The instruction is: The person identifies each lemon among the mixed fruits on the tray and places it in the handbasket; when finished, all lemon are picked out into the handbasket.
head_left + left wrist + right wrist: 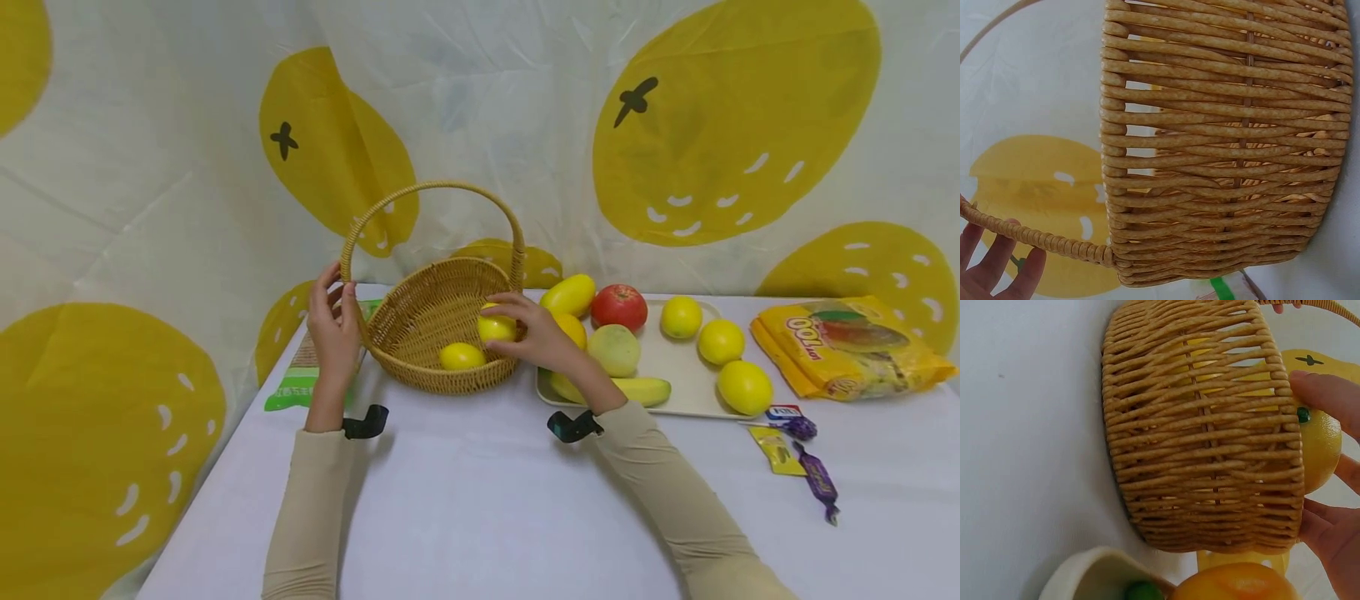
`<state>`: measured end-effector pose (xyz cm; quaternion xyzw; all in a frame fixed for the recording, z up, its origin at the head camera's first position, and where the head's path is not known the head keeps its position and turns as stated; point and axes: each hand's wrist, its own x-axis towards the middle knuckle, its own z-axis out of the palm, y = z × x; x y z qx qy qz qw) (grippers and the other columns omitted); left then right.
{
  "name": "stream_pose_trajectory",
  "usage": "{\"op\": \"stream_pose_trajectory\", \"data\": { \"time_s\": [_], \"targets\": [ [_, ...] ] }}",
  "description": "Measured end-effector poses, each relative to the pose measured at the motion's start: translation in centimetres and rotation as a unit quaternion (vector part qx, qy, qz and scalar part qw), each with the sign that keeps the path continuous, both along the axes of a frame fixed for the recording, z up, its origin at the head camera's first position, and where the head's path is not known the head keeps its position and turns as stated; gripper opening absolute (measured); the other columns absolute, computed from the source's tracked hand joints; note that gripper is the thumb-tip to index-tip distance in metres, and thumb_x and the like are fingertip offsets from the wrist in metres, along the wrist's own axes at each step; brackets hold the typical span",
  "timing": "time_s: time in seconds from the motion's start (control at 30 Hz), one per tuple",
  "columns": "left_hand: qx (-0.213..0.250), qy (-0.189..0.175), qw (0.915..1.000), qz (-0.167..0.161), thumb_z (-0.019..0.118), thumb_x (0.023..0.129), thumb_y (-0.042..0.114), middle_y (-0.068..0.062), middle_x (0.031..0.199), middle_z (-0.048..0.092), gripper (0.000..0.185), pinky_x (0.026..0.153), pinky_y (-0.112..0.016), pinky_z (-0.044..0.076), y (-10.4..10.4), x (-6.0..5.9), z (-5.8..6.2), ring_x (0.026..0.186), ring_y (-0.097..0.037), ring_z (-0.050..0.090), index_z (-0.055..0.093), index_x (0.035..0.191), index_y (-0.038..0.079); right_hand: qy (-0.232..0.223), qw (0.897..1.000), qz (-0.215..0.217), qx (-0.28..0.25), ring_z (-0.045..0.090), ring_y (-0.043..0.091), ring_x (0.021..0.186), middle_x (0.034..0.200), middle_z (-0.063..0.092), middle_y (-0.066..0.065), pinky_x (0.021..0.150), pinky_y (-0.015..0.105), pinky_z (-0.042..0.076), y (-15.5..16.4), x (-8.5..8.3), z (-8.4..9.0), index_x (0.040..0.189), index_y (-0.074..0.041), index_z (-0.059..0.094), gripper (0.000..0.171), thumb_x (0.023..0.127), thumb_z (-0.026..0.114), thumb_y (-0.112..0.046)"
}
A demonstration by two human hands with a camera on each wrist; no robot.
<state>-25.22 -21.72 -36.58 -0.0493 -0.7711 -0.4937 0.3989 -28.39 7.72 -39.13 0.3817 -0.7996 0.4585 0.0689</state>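
A woven wicker basket point(420, 377) with a tall arched handle point(435, 185) stands on the white-covered table. My left hand point(334, 327) grips the lower left part of that handle; in the left wrist view its fingertips point(1030, 275) show against the handle. At the right rim, my right hand point(536, 332) holds a yellow lemon point(497, 325) between thumb and fingers. The right wrist view shows this lemon point(1321, 450) with a green stem end, partly hidden behind the basket wall. Another lemon point(462, 357) lies inside the basket.
Right of the basket, a cream tray point(660, 367) bears a mango point(568, 294), a red fruit point(619, 307), a banana point(645, 391) and several yellow fruits. Beyond it lie a yellow candy bag point(847, 350) and wrapped sweets point(817, 479). A green packet point(296, 387) is at the left.
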Motion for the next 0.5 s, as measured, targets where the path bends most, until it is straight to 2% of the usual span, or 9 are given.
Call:
{"op": "stream_pose_trajectory", "data": {
  "time_s": [0.13, 0.23, 0.37, 0.5],
  "targets": [
    [-0.003, -0.001, 1.0, -0.002, 0.048, 0.102, 0.004, -0.024, 0.13, 0.052, 0.035, 0.087, -0.015, 0.045, 1.1, 1.3, 1.4, 0.116, -0.037, 0.057, 0.047, 0.136, -0.006, -0.006, 0.999, 0.013, 0.032, 0.046, 0.034, 0.129, 0.136, 0.053, 0.018, 0.106, 0.049, 0.039, -0.5, -0.2, 0.0, 0.122, 0.0, 0.066, 0.043, 0.083, 0.078, -0.012],
    [-0.006, 0.0, 1.0, -0.003, 0.048, 0.101, 0.003, -0.026, 0.129, 0.052, 0.035, 0.087, -0.018, 0.046, 1.7, 2.2, 2.3, 0.115, -0.037, 0.058, 0.048, 0.134, -0.008, -0.006, 0.998, 0.026, 0.065, 0.046, 0.034, 0.129, 0.136, 0.054, 0.018, 0.105, 0.051, 0.039, -0.8, -0.3, 0.1, 0.122, -0.001, 0.066, 0.042, 0.084, 0.077, -0.013],
    [-0.005, 0.001, 1.0, -0.004, 0.048, 0.101, 0.002, -0.026, 0.129, 0.052, 0.035, 0.088, -0.021, 0.047, 1.9, 2.4, 2.6, 0.114, -0.037, 0.058, 0.048, 0.134, -0.009, -0.015, 0.995, 0.038, 0.086, 0.046, 0.033, 0.129, 0.137, 0.054, 0.017, 0.106, 0.051, 0.037, -1.2, -0.5, 0.3, 0.123, -0.001, 0.066, 0.042, 0.084, 0.077, -0.013],
    [-0.002, -0.003, 1.0, 0.001, 0.048, 0.101, 0.003, -0.024, 0.129, 0.052, 0.035, 0.087, -0.016, 0.045, 1.8, 2.2, 2.4, 0.115, -0.038, 0.057, 0.047, 0.135, -0.007, -0.027, 0.994, 0.042, 0.102, 0.045, 0.033, 0.131, 0.138, 0.053, 0.017, 0.107, 0.051, 0.036, -1.3, -0.8, 0.4, 0.124, -0.001, 0.065, 0.043, 0.085, 0.076, -0.013]
  ]
}}
